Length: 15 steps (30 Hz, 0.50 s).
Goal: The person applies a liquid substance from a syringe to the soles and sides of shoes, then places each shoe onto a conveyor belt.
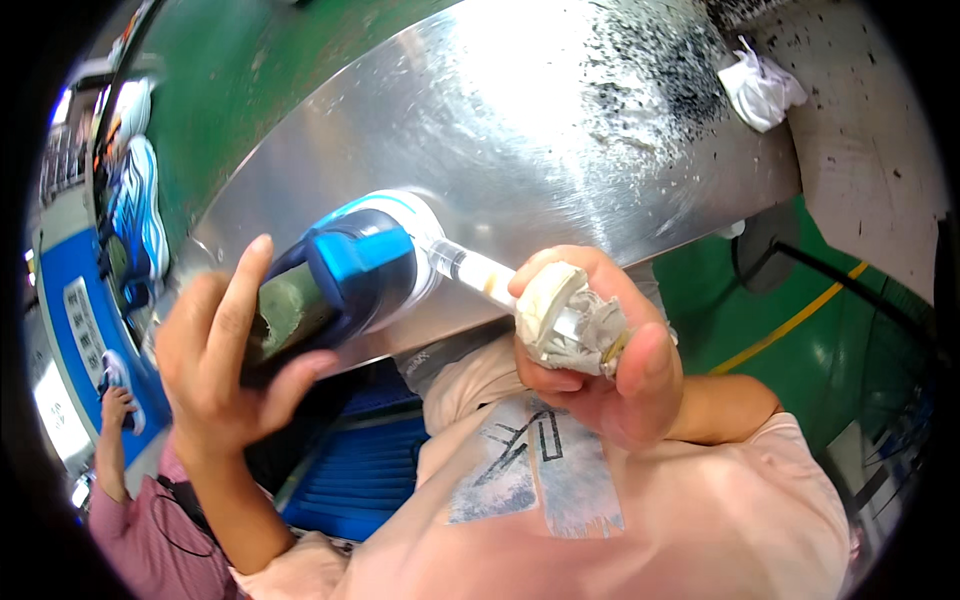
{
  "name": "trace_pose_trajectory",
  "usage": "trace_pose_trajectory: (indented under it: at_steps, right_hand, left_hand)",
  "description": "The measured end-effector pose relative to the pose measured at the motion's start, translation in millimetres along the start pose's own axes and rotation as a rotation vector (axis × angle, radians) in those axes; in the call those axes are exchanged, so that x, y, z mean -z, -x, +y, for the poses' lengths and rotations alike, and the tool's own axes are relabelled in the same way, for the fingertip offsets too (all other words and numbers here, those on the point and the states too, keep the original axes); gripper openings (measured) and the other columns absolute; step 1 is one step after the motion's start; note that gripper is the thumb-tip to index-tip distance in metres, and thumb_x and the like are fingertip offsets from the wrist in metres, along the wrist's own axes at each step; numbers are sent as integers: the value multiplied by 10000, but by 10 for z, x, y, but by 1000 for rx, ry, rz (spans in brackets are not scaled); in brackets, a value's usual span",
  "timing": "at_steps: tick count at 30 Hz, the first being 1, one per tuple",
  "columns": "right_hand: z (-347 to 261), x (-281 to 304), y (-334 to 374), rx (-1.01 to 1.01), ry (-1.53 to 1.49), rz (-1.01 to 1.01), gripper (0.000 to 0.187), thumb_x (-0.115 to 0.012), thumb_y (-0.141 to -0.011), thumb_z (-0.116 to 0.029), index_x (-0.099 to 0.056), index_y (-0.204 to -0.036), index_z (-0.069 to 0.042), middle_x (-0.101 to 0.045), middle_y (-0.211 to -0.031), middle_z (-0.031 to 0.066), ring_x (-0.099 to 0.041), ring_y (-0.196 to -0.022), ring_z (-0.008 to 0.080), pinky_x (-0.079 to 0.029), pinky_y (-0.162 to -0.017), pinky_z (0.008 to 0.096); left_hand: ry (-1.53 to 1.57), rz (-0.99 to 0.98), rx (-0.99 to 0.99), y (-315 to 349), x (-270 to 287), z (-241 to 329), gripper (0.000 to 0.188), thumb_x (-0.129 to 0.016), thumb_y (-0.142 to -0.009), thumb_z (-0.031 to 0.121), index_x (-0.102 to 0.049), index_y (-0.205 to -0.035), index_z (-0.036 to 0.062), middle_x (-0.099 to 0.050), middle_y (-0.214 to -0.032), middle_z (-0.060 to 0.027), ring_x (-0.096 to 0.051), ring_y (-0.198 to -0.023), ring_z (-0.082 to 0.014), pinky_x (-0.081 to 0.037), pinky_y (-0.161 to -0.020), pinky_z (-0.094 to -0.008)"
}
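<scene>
My left hand [215, 365] is around a dark blue shoe [365, 255] with a bright blue tab and a white sole, fingers on one side and thumb on the other. The shoe is tilted, its sole edge turned to the far right over the metal table. My right hand [640, 390] grips a clear syringe [485, 277] whose back end is wrapped in a thick, off-white, dirty padding [560, 315]. The syringe points left, its tip at or close to the shoe's white sole; exact contact is hard to make out.
A shiny metal table [480, 130] with black specks lies beneath the shoe. A crumpled white cloth [760, 88] sits at its far right. More blue-and-white shoes [140, 210] stand at the left. A co-worker's hand [117, 405] holds another shoe at the lower left.
</scene>
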State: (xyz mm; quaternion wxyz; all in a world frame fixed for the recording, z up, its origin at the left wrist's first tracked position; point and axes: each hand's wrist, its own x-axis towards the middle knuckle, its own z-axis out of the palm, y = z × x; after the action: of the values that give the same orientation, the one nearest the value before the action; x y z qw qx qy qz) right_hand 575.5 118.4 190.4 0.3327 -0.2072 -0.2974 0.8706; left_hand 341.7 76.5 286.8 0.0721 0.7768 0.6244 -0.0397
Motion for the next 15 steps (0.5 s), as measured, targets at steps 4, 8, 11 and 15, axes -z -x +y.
trace_pose_trajectory:
  at_steps: [4, 8, 11, 15]
  right_hand:
    - [38, -58, 61, 35, -9, 9, 780, -403, -803, -633, -312, -1174, 46, -423, -723, 37, -343, -583, 53, -292, -517, 191]
    - [100, -55, 132, 43, -107, -64, 698, -457, -840, -533, -301, -1225, 28, -456, -954, 50, -410, -796, 71, -366, -706, 225]
    - [160, -102, 150, 78, -140, -67, 649, -480, -862, -473, -298, -1239, 23, -465, -1031, 50, -433, -877, 77, -386, -771, 234]
    - [213, -140, 116, 151, -52, -54, 608, -489, -872, -432, -309, -1231, 25, -474, -1031, 55, -444, -891, 82, -387, -775, 229]
  left_hand:
    - [91, 251, 69, 3, -166, 159, 648, -709, -667, 302, -495, -1165, -54, -502, -703, -114, -490, -552, -240, -394, -493, -311]
    - [106, 298, 255, -10, -212, 373, 581, -689, -692, 235, -491, -1149, -65, -547, -742, -145, -558, -597, -275, -432, -522, -330]
    - [112, 322, 339, -68, -261, 454, 549, -678, -711, 226, -493, -1137, -69, -566, -759, -169, -575, -617, -300, -439, -532, -342]
    - [92, 323, 413, -164, -281, 492, 495, -658, -741, 222, -504, -1102, -79, -586, -770, -203, -584, -640, -348, -443, -549, -375]
